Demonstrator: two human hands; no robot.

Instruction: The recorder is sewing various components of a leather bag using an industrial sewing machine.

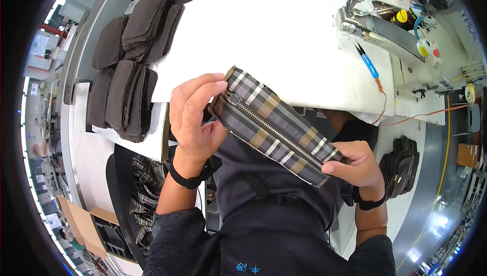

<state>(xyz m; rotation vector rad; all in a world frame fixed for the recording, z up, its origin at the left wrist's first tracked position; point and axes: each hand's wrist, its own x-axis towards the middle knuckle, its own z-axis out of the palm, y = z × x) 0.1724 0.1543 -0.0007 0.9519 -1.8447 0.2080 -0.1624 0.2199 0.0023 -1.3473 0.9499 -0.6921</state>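
A long plaid fabric strip point(258, 108) in grey, black, white and tan, with a metal zipper point(279, 136) along its middle, lies slantwise across my view in front of my dark apron. My left hand point(198, 118) grips its upper left end, fingertips at the edge and a black band at the wrist. My right hand point(355, 163) pinches the lower right end, thumb beside the zipper. The near edge of the white table point(253, 32) runs behind the strip.
Dark padded pieces point(124, 83) are piled at the table's left. A sewing machine point(378, 22) and blue thread snips point(369, 63) sit at the right. More dark pieces point(398, 167) are on a lower right surface. Plaid cloth point(142, 195) and a cardboard box point(86, 220) are lower left.
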